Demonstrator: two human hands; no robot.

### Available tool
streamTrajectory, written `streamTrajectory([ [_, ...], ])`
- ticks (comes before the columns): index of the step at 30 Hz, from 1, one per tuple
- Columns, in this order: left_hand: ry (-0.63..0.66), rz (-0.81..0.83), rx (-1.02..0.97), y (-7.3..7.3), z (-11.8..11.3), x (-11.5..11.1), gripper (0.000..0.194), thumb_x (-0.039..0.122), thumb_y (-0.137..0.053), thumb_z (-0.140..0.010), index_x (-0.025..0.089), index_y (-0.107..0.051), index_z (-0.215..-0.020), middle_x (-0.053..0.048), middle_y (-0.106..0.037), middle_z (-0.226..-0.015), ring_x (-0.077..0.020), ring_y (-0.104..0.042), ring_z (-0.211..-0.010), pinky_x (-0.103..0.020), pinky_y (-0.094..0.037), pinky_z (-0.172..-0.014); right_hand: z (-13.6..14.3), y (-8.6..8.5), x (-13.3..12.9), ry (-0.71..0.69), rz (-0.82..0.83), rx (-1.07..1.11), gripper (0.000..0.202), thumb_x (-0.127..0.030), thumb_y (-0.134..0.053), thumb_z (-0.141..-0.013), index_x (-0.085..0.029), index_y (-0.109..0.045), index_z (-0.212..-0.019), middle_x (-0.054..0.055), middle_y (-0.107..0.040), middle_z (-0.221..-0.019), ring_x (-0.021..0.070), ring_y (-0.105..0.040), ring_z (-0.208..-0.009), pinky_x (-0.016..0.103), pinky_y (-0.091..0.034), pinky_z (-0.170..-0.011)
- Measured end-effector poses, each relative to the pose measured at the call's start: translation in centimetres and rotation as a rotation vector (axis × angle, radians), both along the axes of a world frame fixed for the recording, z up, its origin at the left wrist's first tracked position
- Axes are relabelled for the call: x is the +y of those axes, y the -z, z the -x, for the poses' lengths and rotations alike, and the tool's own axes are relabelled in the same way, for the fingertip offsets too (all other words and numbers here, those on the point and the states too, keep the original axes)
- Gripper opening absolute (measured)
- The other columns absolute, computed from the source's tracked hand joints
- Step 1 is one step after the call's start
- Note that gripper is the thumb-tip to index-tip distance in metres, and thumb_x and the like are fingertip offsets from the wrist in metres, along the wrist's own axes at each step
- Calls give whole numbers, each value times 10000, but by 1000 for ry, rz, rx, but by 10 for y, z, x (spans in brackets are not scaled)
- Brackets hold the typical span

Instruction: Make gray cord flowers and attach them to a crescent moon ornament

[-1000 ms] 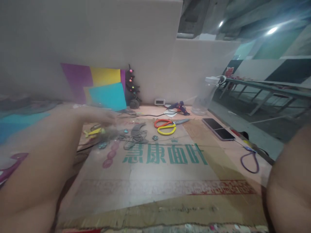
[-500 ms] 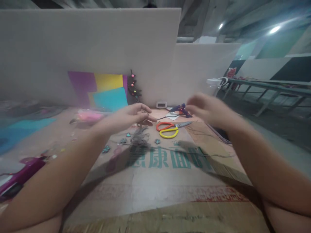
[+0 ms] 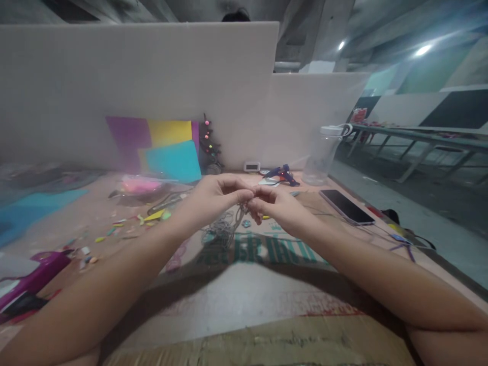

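The left hand (image 3: 219, 195) and right hand (image 3: 280, 206) pinch the thin grey string (image 3: 239, 217) with fingertips close together, and it looks all tangled, drooping over the cardboard (image 3: 267, 335), with a little blue bit (image 3: 246, 223) lying near.

A workshop, with a glue gun (image 3: 282, 175) on the bench (image 3: 213, 317) and bare concrete beams (image 3: 322, 30) above it.

Here the pinkish table (image 3: 110, 216) is carrying a printed cardboard sheet (image 3: 305, 335), where a tangle of grey wires (image 3: 221, 227) is lying; the phone (image 3: 346, 206) is resting flat beyond its edge, the clear bottle (image 3: 316, 165) is standing upright behind!
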State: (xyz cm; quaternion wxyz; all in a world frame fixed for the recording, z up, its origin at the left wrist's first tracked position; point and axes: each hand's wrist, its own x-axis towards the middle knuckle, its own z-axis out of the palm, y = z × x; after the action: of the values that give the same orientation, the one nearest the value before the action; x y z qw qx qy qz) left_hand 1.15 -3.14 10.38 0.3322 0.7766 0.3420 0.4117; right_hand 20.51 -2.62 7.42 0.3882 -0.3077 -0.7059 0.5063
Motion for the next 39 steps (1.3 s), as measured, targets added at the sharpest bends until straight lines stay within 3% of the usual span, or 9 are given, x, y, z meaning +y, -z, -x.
streamTrajectory([
  [3,-43,12,9,1,-2,-1,338,501,-721,-826,172,-654,-785,-30,-724,-758,-185,-677,-731,-279,-497,-673,0,-4,-4,14,-20,-26,194,-353,-689,-830,-176,-612,-814,-32,-587,-617,103,-549,-555,258,-451,-570],
  [7,93,173,-136,-7,3,2,444,605,-681,-822,169,-615,-765,-37,-674,-785,-186,-659,-791,-311,-515,-763,-6,-4,3,-8,-70,-173,168,-315,-649,-843,-179,-584,-770,-36,-569,-613,97,-514,-563,242,-416,-564],
  [12,84,333,-319,-19,20,10,456,591,-751,-772,184,-549,-730,20,-571,-695,-136,-597,-669,-312,-527,-750,-23,-8,25,150,-205,-428,237,-350,-610,-893,-166,-622,-745,6,-616,-670,112,-551,-614,241,-427,-583],
  [16,48,181,-291,-14,25,16,415,560,-757,-789,175,-607,-753,3,-626,-782,-136,-607,-769,-293,-500,-813,-25,-10,21,103,-199,-268,317,-404,-583,-929,-174,-627,-1142,110,-698,-1094,168,-665,-888,308,-542,-774],
  [19,6,98,-226,-6,18,14,394,552,-742,-807,179,-628,-747,-7,-646,-792,-144,-598,-779,-287,-477,-794,-13,-6,4,11,-221,-259,670,-394,-743,-815,-233,-474,-1407,134,-560,-1393,186,-654,-1001,340,-555,-841],
  [24,-14,52,-202,-1,6,7,467,618,-693,-813,176,-580,-715,-11,-618,-754,-155,-585,-743,-291,-478,-753,4,-1,-13,23,-166,-237,88,-240,-621,-866,-170,-663,-898,40,-691,-851,124,-604,-700,286,-517,-699],
  [28,75,78,-46,-3,4,7,511,670,-604,-845,175,-653,-962,-72,-695,-922,-219,-653,-889,-335,-523,-808,-2,-6,-6,73,-162,-184,191,-291,-556,-911,-177,-641,-783,18,-654,-700,120,-584,-623,272,-491,-631],
  [32,199,70,155,-3,0,8,252,396,-709,-819,171,-706,-932,-51,-728,-904,-227,-669,-912,-326,-522,-830,-14,-16,-1,187,-255,-195,230,-370,-605,-900,-172,-657,-794,21,-667,-684,126,-603,-623,258,-473,-603],
  [39,-92,428,-298,-7,13,31,94,210,-698,-691,144,-667,-750,-25,-670,-704,-172,-669,-719,-336,-549,-800,-29,-32,9,79,-124,26,446,-603,-693,-826,-167,-631,-749,67,-724,-841,173,-695,-824,325,-540,-839],
])
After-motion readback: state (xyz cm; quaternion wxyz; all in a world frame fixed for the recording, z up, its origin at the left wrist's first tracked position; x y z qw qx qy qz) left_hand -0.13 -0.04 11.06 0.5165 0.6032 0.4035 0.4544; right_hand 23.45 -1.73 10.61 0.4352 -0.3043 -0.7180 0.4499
